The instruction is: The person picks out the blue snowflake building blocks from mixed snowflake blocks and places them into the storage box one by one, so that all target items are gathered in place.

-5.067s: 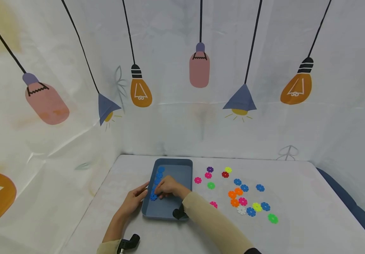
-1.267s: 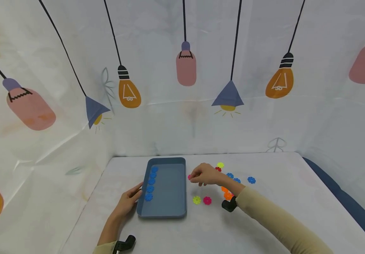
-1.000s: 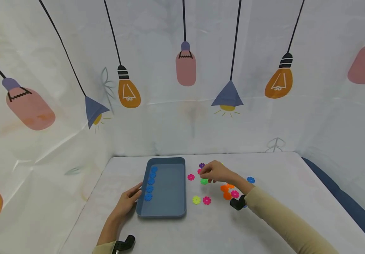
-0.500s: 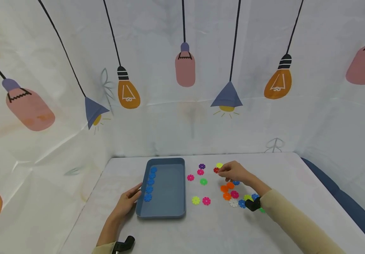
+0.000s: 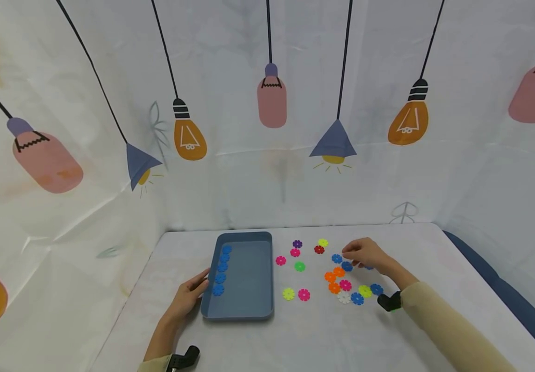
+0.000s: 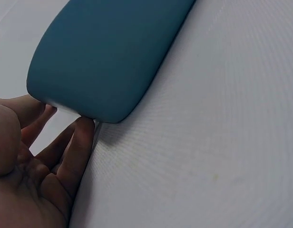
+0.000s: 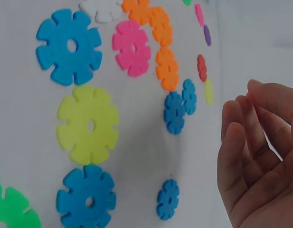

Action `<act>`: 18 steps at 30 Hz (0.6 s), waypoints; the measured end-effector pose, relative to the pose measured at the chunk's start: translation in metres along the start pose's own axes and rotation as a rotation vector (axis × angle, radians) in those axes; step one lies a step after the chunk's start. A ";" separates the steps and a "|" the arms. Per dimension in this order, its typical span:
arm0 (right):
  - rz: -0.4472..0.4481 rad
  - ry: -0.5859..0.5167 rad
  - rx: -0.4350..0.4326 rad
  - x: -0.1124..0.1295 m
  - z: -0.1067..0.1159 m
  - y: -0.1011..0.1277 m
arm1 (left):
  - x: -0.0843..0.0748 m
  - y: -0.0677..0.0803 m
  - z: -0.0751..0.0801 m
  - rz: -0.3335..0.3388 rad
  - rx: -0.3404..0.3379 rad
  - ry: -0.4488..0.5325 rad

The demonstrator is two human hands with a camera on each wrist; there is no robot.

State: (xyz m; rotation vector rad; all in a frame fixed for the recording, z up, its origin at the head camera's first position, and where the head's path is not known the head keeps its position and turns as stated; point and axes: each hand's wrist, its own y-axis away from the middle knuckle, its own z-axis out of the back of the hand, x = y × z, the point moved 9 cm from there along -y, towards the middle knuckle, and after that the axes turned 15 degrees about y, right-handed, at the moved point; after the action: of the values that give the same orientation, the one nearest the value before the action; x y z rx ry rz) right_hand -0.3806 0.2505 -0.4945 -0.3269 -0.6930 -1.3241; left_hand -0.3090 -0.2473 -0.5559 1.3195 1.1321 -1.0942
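Observation:
A blue-grey tray (image 5: pixel 249 309) lies on the white table, with a column of blue notched plastic discs (image 5: pixel 222 266) along its left side. My left hand (image 5: pixel 187 298) holds the tray's left edge; the left wrist view shows its thumb and fingertips on the tray wall (image 6: pixel 103 57). Over the scattered discs to the right hovers my right hand (image 5: pixel 367 254), fingers loosely bent and nothing between them. Beside its fingertips are two blue discs (image 5: pixel 337 258). Another blue disc (image 7: pixel 167 199) sits beneath the hand, mostly hidden in the head view.
Orange discs (image 5: pixel 334 288), a pink disc (image 5: pixel 345 285), a white disc (image 5: pixel 344 297) and a yellow disc (image 5: pixel 365 291) cluster nearer the person. A green disc (image 5: pixel 300 266) and a purple disc (image 5: pixel 297 244) lie between tray and hand. Patterned sheeting (image 5: pixel 248 191) hangs behind the table.
My right hand has left the tray, where it was touching the blue discs, and has swept rightward over the loose discs. The left hand keeps its place on the tray.

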 end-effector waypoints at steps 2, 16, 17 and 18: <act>-0.022 -0.002 -0.006 -0.006 0.001 0.000 | 0.000 0.000 0.000 -0.001 -0.004 -0.005; -0.114 -0.006 -0.032 -0.038 -0.003 0.003 | 0.002 -0.002 0.002 0.004 -0.011 -0.013; -0.124 -0.008 -0.033 -0.040 -0.004 0.003 | 0.002 -0.002 0.002 0.002 -0.011 -0.012; -0.131 -0.008 -0.033 -0.042 -0.004 0.002 | 0.002 -0.002 0.002 0.001 -0.010 -0.014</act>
State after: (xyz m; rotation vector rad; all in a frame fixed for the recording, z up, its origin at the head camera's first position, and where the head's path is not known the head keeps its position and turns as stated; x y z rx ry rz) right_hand -0.3807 0.2807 -0.5239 -0.3182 -0.7095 -1.4603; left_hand -0.3106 -0.2488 -0.5580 1.3025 1.1256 -1.0944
